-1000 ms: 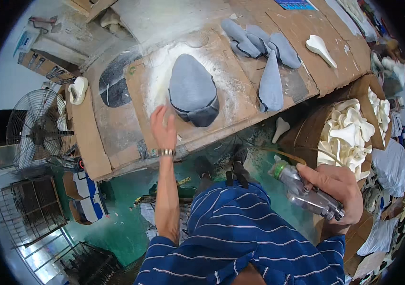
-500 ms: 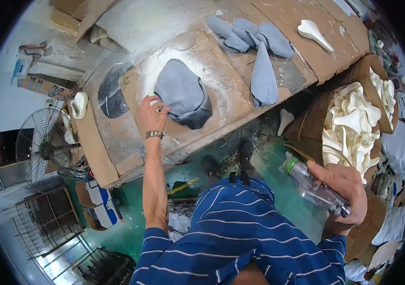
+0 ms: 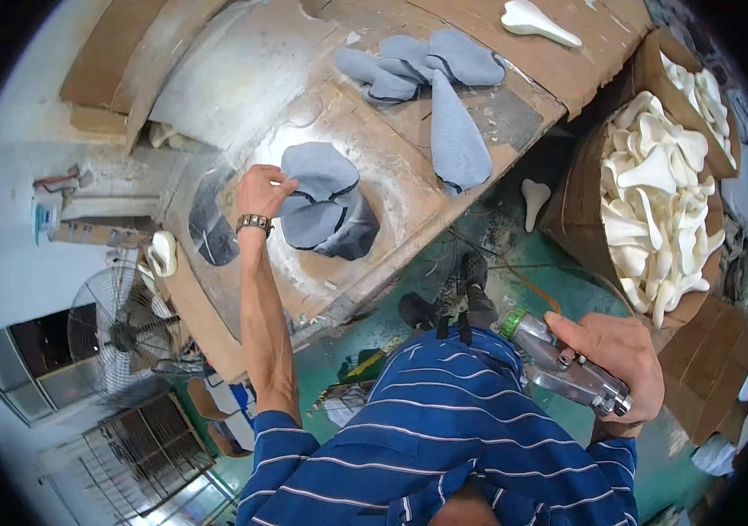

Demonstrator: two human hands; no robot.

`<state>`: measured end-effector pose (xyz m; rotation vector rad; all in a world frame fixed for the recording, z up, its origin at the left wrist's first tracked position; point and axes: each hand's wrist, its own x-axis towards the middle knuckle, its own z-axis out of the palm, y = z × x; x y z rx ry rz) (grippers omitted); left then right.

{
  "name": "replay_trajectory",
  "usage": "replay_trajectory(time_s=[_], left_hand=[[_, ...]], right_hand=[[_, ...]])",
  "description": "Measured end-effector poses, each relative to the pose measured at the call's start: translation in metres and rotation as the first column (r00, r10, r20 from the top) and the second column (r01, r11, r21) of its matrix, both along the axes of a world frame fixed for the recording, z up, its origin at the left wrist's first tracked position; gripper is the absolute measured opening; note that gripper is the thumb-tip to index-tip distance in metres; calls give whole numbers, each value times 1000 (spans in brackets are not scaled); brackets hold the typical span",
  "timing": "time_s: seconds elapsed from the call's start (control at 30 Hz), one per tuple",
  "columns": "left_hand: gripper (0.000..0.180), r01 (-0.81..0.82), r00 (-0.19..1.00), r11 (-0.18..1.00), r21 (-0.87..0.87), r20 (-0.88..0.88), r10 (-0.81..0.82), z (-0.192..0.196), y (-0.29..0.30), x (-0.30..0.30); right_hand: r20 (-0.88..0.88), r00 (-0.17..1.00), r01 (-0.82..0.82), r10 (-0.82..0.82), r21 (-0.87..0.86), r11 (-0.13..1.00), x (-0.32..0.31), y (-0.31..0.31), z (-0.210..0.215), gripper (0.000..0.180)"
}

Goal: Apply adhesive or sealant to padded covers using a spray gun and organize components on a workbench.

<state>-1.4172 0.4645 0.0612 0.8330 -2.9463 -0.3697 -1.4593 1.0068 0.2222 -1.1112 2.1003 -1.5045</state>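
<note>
My left hand (image 3: 260, 193) is at the left edge of a grey fabric saddle cover (image 3: 321, 168) on the bench, its thumb and forefinger closed on the rim. Folds run across the middle of the cover, and its darker side wall slumps towards me. White overspray rings it on the cardboard top. In my right hand (image 3: 626, 358), off the bench beside my body, is a metal spray gun (image 3: 571, 368) with a green ring at its front end. My fingers wrap round its handle, partly hidden by the hand itself.
More grey saddle covers (image 3: 466, 57) lie farther back on the bench, near a cream saddle pad (image 3: 536, 22). Cardboard boxes (image 3: 580, 193) at the right hold many cream saddle pads (image 3: 655, 167). A hose (image 3: 523, 279) crosses behind the gun. A fan (image 3: 120, 329) stands at the left.
My left hand has moved up along the cover's left side, and the cover now stands more folded across its middle. My right hand keeps the spray gun, tilted slightly differently. The view has shifted.
</note>
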Motion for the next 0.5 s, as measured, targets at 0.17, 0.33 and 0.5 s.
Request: replay_trajectory(time_s=[0.17, 0.33, 0.5], left_hand=[[32, -25, 977, 1000, -14, 212, 27, -1, -1, -16], [33, -119, 935, 992, 37, 341, 100, -24, 6, -11], [35, -130, 960, 988, 83, 259, 105, -43, -1, 9]], right_hand=[[-12, 999, 38, -38, -5, 999, 6, 17, -9, 56], [25, 997, -73, 74, -27, 997, -9, 28, -9, 64], [66, 981, -189, 185, 61, 980, -8, 23, -10, 65]])
